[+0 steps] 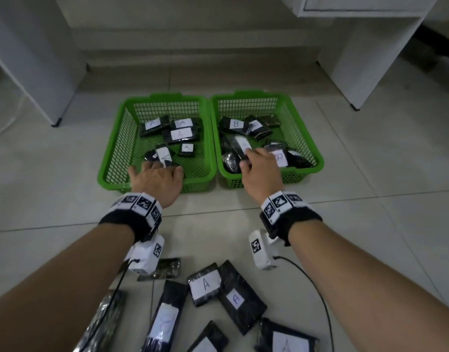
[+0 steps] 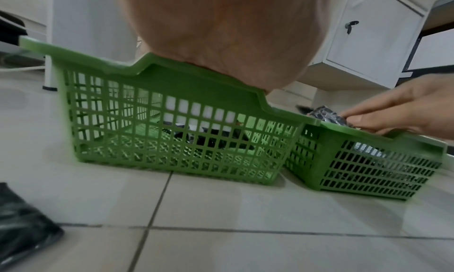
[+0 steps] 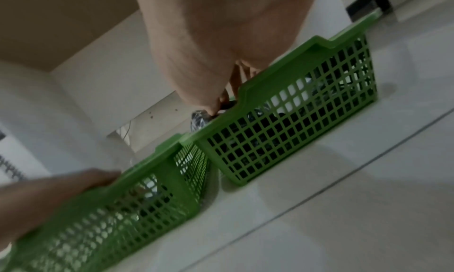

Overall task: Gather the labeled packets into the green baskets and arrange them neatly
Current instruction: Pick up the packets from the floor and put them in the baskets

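- Head view alone shows inside both baskets: the left green basket (image 1: 111, 158) holds black packets with white "A" labels, the right green basket (image 1: 304, 138) holds packets marked "B".
- There the left hand (image 1: 156, 180) reaches over the near rim of the left basket, fingers spread and fairly straight, their tips just at an "A" packet (image 1: 165, 156); whether they touch it I cannot tell.
- The right hand (image 1: 261, 171) is over the near part of the right basket, thumb and fingers pinching a dark packet (image 1: 241, 148) with a white label.
- Only the head view shows the loose packets on the tiled floor (image 1: 370, 224) near the person, among them an "A" packet on the floor (image 1: 205, 285) overlapping another A-labelled packet (image 1: 240, 295).
- Left wrist view, from floor level, shows what the head view cannot: the two baskets' outer mesh walls touching at the rims, the left basket (image 2: 172, 140) with dark packets dimly seen through the mesh.
- It also shows the right hand (image 2: 405, 109) side-on, with its fingertips (image 2: 353, 119) closed on a crinkled dark packet (image 2: 326, 115) just above the rim.
- Right wrist view is tilted and blurred; it adds the left hand (image 3: 49, 194) lying on the left basket's rim (image 3: 137, 175).
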The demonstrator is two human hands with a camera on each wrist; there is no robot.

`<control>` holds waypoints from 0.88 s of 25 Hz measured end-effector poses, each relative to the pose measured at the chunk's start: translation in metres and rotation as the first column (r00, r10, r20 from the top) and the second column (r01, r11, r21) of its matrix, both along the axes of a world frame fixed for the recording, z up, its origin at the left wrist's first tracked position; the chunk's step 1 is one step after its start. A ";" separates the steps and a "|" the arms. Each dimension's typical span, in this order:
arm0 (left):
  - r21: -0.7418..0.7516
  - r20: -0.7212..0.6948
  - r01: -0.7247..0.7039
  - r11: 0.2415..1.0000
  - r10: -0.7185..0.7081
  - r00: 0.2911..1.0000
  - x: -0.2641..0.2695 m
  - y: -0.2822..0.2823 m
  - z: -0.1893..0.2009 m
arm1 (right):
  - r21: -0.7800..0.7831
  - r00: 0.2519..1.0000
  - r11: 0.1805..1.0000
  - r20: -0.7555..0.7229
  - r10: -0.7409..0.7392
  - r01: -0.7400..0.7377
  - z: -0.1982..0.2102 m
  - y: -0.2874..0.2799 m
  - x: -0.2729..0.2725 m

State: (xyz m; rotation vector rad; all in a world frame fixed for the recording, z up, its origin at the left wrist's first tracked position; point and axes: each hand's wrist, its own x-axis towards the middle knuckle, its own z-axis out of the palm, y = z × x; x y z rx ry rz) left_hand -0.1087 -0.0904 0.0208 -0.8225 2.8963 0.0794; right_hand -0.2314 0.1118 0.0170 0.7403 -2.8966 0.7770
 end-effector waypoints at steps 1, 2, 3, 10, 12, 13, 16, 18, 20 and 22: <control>0.003 0.013 0.011 1.000 -0.011 1.000 -0.001 -0.001 0.000 | 0.116 1.000 0.993 -0.017 0.014 -0.012 -0.003 0.001 0.001; 0.018 0.001 0.019 1.000 -0.019 1.000 0.001 -0.001 -0.002 | 0.173 1.000 0.985 -0.024 0.015 -0.010 -0.004 0.004 0.006; 0.028 -0.049 0.029 0.999 -0.028 0.998 0.001 -0.002 -0.002 | 0.184 1.000 0.983 -0.030 0.007 -0.001 -0.002 0.008 0.010; 0.045 -0.551 0.266 0.963 -0.198 0.811 0.084 0.053 -0.006 | -0.041 0.992 0.991 0.026 0.127 -0.126 -0.006 0.069 0.123; 0.168 -0.479 0.344 0.924 -0.229 0.848 0.120 0.079 -0.018 | -0.005 0.956 0.993 0.270 0.113 -0.116 -0.017 0.086 0.153; 0.216 -0.418 0.374 0.902 -0.260 0.870 0.134 0.090 -0.027 | 0.022 0.920 0.995 0.384 0.079 -0.095 -0.022 0.093 0.161; 0.298 -0.248 0.396 0.868 -0.330 0.911 0.165 0.113 -0.054 | 0.080 0.841 0.996 0.541 -0.003 -0.048 -0.034 0.108 0.176; 0.312 -0.241 0.368 0.876 -0.302 0.922 0.169 0.116 -0.063 | 0.085 0.819 0.994 0.573 0.002 -0.062 -0.035 0.112 0.177; 0.340 -0.272 0.337 0.878 -0.251 0.929 0.168 0.115 -0.066 | 0.129 0.815 0.984 0.579 0.027 -0.125 -0.035 0.114 0.179; 0.358 -0.288 0.321 0.877 -0.223 0.931 0.165 0.113 -0.067 | 0.194 0.837 0.966 0.545 0.041 -0.174 -0.039 0.113 0.184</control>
